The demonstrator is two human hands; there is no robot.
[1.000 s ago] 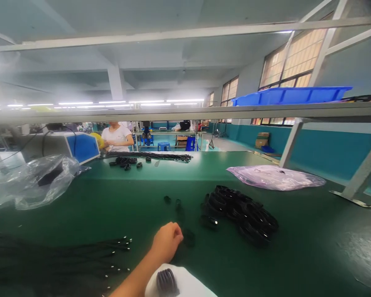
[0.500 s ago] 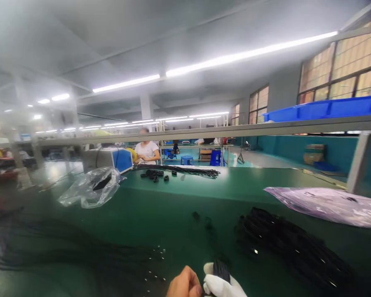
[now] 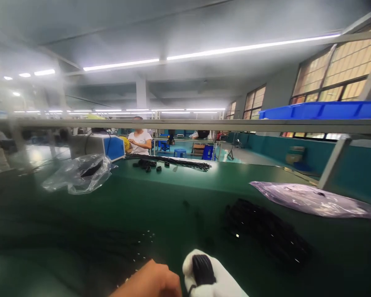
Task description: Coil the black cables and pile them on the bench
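My right hand, in a white glove, sits at the bottom edge and grips a small coiled black cable bundle. My bare left hand is right beside it, fingers curled; whether it holds anything is hidden by blur. A pile of coiled black cables lies on the green table to the right of my hands. A spread of loose black cables with metal tips lies to the left.
A pale plastic bag lies at the right and a clear crumpled bag at the left. A blue-fronted machine, more cables and a seated person are at the far end. A shelf rail carries a blue bin.
The view has swung and blurred. My left hand has drawn back from the table toward the gloved right hand, which has stayed shut on the cable bundle.
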